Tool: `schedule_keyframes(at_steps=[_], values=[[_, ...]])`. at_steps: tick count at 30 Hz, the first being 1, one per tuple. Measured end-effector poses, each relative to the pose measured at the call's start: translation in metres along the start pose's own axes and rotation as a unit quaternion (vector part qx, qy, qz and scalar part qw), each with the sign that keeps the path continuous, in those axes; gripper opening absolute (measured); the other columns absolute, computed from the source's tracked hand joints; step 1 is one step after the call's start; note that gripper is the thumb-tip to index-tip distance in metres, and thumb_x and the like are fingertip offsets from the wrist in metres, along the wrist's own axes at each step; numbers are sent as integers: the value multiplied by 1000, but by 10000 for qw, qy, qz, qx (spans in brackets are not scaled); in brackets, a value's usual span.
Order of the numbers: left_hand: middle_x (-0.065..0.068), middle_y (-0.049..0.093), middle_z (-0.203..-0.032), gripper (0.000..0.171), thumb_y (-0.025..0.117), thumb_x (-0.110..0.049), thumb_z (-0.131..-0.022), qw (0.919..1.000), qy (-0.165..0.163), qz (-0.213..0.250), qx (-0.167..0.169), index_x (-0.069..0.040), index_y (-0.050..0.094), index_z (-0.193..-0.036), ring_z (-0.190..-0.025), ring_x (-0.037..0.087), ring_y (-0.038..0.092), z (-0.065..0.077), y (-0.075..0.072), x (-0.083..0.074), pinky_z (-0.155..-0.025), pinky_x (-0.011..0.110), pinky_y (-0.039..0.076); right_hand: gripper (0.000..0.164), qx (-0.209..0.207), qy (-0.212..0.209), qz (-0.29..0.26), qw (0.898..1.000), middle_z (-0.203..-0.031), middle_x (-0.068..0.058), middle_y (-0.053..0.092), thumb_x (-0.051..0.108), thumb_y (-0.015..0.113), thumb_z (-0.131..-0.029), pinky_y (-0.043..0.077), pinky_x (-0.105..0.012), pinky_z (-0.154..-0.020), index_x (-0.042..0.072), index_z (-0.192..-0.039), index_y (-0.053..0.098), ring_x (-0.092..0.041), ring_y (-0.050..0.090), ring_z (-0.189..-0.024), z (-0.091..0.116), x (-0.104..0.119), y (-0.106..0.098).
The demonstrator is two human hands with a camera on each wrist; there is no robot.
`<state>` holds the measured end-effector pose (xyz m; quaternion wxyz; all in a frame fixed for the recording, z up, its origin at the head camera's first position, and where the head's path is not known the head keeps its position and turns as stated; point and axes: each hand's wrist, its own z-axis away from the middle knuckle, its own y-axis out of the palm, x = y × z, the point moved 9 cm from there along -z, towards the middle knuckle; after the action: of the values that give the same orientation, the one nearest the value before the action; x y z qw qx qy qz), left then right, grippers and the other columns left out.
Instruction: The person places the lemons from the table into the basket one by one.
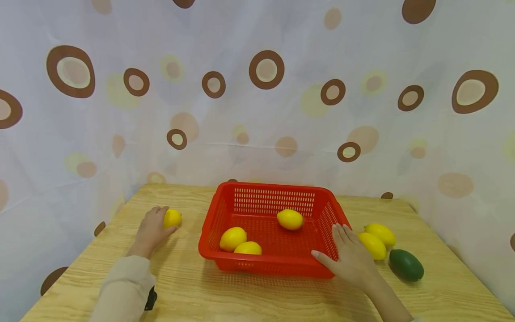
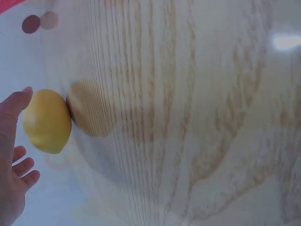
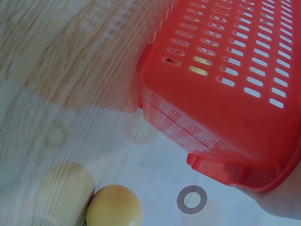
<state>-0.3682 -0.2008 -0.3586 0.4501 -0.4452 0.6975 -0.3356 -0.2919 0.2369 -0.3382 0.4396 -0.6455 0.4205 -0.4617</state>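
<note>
At the table's left, my left hand [image 1: 150, 230] is around the near side of a yellow lemon [image 1: 172, 218] that rests on the wood. In the left wrist view the thumb [image 2: 16, 103] reaches along one side of this lemon [image 2: 47, 122], while loosely bent fingers [image 2: 23, 167] show a gap below it. My right hand [image 1: 354, 259] rests on the right front corner of a red slotted plastic basket [image 1: 277, 264], fingers straight and thumb spread across the front rim. Inside the basket lie three lemons: one lemon [image 1: 289, 219] toward the back, two at the front left.
Right of the basket, two more lemons [image 1: 380, 235] lie side by side, with a dark green oval fruit [image 1: 406, 265] next to them. The wooden table [image 1: 185, 286] ends at a white curtain [image 1: 257, 116] with brown rings, which hangs behind it and along both sides.
</note>
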Motion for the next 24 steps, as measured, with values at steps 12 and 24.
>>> schedule_keyframes(at_steps=[12,24], values=[[37,49,-116,61,70,-17,-80,9992,-215,185,268,17,45,-123,-102,50,51,0,12,3,-86,58,45,97,104,88,14,9999,-147,-29,26,65,44,-85,24,-60,-108,-12,-140,27,-47,21,-136,0,-3,2],[35,50,-113,53,69,-10,-81,9988,-380,-111,288,13,45,-122,-99,48,52,-3,15,5,-81,56,47,96,112,59,30,9999,-147,-29,27,65,44,-85,24,-60,-108,-12,-140,27,-47,21,-136,0,0,0]])
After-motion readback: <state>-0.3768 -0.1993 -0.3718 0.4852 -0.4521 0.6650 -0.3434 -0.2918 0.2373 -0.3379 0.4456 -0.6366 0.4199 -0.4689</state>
